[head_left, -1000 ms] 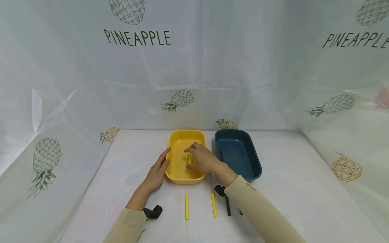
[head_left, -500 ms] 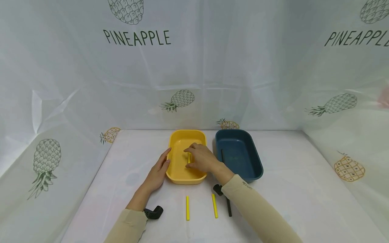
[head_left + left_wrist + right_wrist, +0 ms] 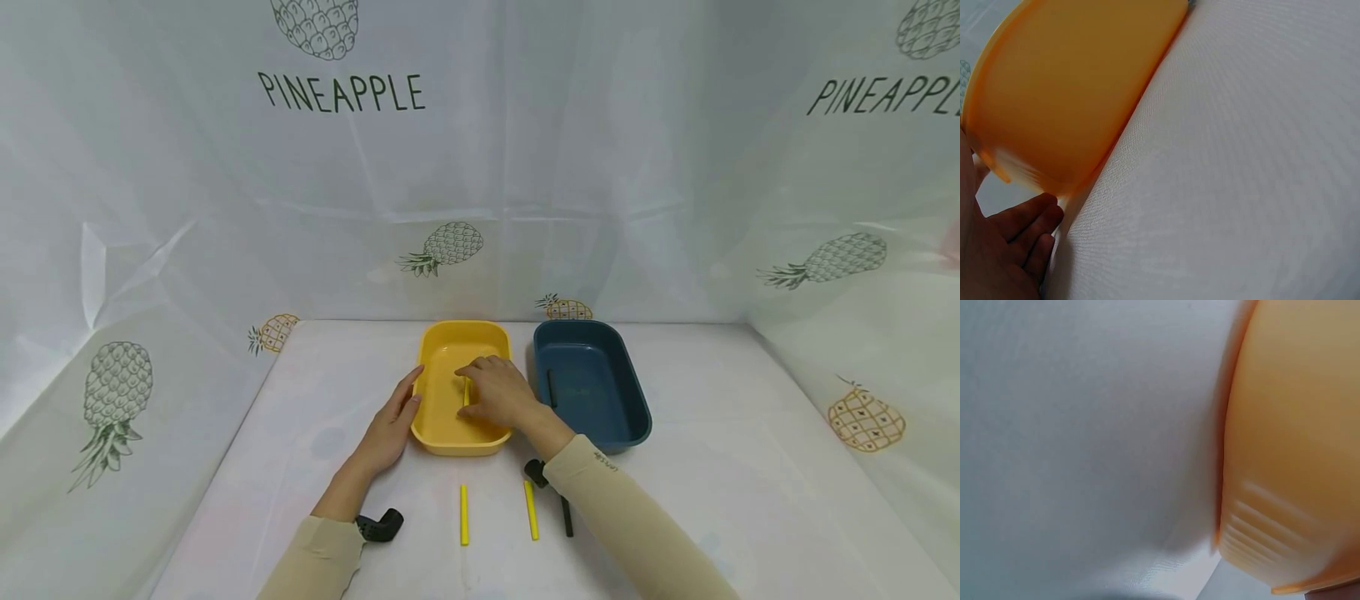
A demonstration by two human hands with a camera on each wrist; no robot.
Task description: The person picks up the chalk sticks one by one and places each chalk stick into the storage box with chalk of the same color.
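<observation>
My left hand (image 3: 385,429) rests at the left side of the yellow tray (image 3: 459,446), with its fingertips along the rim. The left wrist view shows those fingers (image 3: 1034,220) touching the lower edge of the tray's wall. My right hand (image 3: 504,394) is inside the same tray, with its thumb and fingers bent around a yellow stick (image 3: 467,392). The stick lies lengthwise between them, thumb at its near end and fingers at its far end. In the right wrist view the tray's outer wall (image 3: 1291,425) hides most of that hand.
To the right stands a dark blue tray (image 3: 637,417) holding a black stick (image 3: 552,388). Two yellow sticks (image 3: 464,515) (image 3: 531,510) and a black stick (image 3: 567,517) lie in front of the trays. A pineapple-print sheet (image 3: 450,167) hangs behind.
My right forearm has shifted slightly left, so the second black stick on the table has gone out of sight beneath it. Both hands otherwise stay in place.
</observation>
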